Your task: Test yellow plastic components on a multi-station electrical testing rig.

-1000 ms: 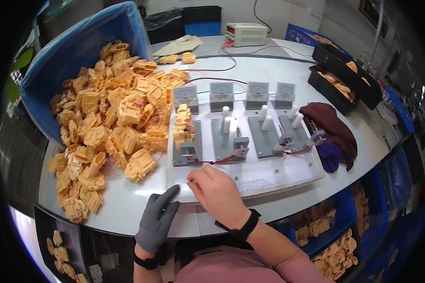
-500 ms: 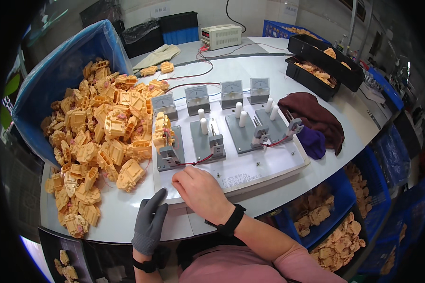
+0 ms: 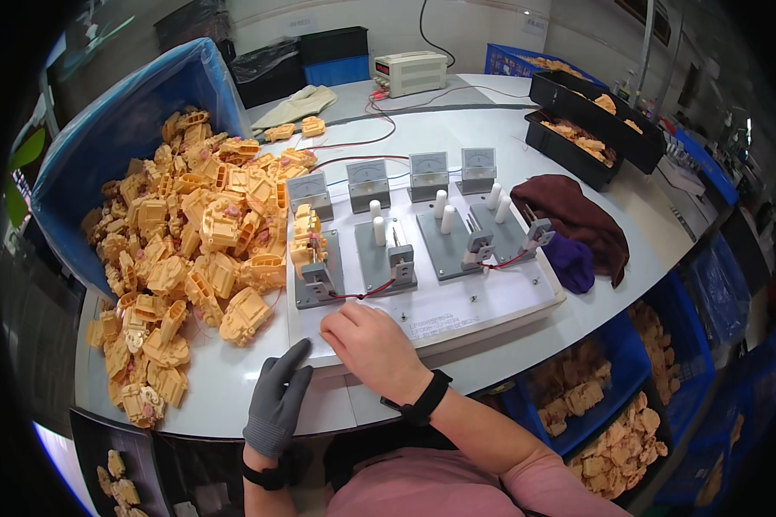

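Note:
My left hand, in a grey glove, hovers or rests by the front left corner of the white test board. Its fingers are stretched out and hold nothing visible. My bare right hand lies at the board's front edge with fingers curled in. Its fingertips are partly hidden, so anything in them cannot be made out. Just beyond it runs a red wire between the grey fixtures. An orange plastic housing sits upright on the leftmost fixture. White pegs stand on the other fixtures, with several panel meters behind.
A large pile of orange housings spills from a blue lined bin at left. Black trays and a dark brown cloth are to the right. A power supply stands at the back. Blue crates sit below the table.

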A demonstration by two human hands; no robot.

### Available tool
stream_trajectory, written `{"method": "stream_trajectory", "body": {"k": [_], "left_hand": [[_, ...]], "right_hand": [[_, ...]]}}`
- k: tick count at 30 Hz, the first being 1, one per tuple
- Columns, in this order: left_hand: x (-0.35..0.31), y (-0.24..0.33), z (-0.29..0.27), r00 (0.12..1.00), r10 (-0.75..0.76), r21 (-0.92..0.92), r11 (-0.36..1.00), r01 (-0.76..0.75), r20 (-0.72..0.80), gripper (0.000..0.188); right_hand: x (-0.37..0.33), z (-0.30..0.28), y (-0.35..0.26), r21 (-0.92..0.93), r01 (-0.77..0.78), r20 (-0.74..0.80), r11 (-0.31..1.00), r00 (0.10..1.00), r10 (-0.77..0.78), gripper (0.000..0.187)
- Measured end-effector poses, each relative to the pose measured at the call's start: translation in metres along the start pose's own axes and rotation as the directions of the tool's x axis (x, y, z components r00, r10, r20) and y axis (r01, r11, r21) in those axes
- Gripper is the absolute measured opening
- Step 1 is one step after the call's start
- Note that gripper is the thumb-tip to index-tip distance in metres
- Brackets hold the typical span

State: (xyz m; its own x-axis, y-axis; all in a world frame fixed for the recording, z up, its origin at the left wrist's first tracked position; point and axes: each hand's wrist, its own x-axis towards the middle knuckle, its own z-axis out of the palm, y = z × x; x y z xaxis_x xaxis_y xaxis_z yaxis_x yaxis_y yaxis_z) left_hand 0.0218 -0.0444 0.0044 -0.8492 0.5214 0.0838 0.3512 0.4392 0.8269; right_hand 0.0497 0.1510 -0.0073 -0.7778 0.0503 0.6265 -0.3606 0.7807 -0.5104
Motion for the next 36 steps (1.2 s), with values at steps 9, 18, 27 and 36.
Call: {"method": "stream_trajectory", "body": {"k": [9, 18, 27, 36], "left_hand": [[0.058, 0.028, -0.056, 0.988, 0.152, 0.175, 0.972, -0.154, 0.023, 0.046], [0.168, 0.082, -0.060, 0.935, -0.192, 0.070, 0.981, 0.179, 0.298, 0.102], [0.186, 0.078, -0.047, 0.957, -0.152, 0.211, 0.972, 0.100, 0.249, 0.104], [0.206, 0.058, -0.031, 0.937, -0.189, 0.254, 0.960, 0.114, 0.294, 0.097]], "right_hand": [[0.008, -0.013, -0.008, 0.424, -0.246, -0.019, 0.872, 0.960, 0.280, 0.040], [0.011, 0.000, -0.009, 0.444, -0.124, -0.080, 0.888, 0.981, 0.177, 0.057], [0.008, -0.003, -0.005, 0.485, -0.127, -0.058, 0.865, 0.983, 0.176, 0.060], [0.013, -0.004, 0.003, 0.617, -0.181, 0.102, 0.766, 0.983, 0.150, 0.045]]}}
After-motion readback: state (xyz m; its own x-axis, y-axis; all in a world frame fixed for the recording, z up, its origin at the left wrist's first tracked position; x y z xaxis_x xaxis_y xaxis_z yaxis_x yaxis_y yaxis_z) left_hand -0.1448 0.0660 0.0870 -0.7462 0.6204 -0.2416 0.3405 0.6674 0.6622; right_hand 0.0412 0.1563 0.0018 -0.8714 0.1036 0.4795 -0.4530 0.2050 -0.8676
